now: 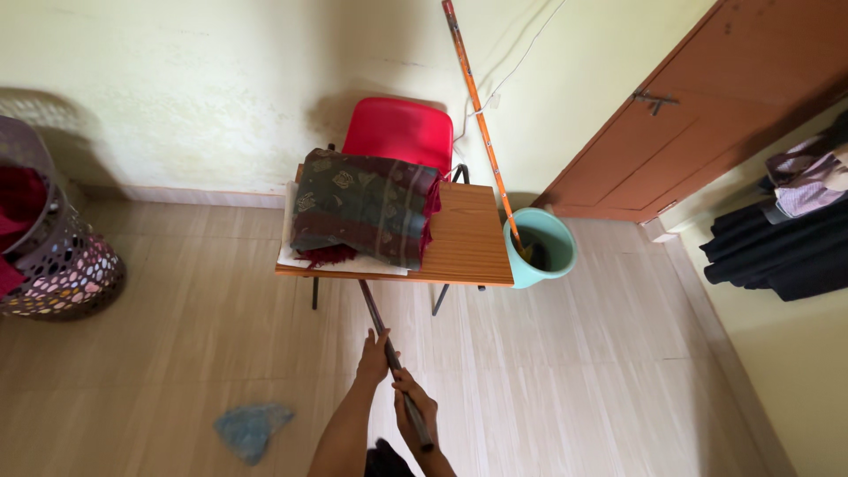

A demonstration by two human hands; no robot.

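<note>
I've got both hands on the dark pole (389,344) — left hand (373,358) clenched higher up, right hand (415,411) gripping lower, pole running under the small wooden table (468,243), folded cloth (367,208) on top, teal bucket (541,247) beside.

Wooden desk (464,243): carries a folded dark patterned cloth (364,208) on its left half, lying on white paper (287,256) that shows at the left and front edges; right half bare. Tiled floor (574,371): carries the desk legs, a teal bucket (549,256) just right of the desk, a perforated basket (62,265) at far left, and a crumpled blue rag (252,430) near the front.
</note>
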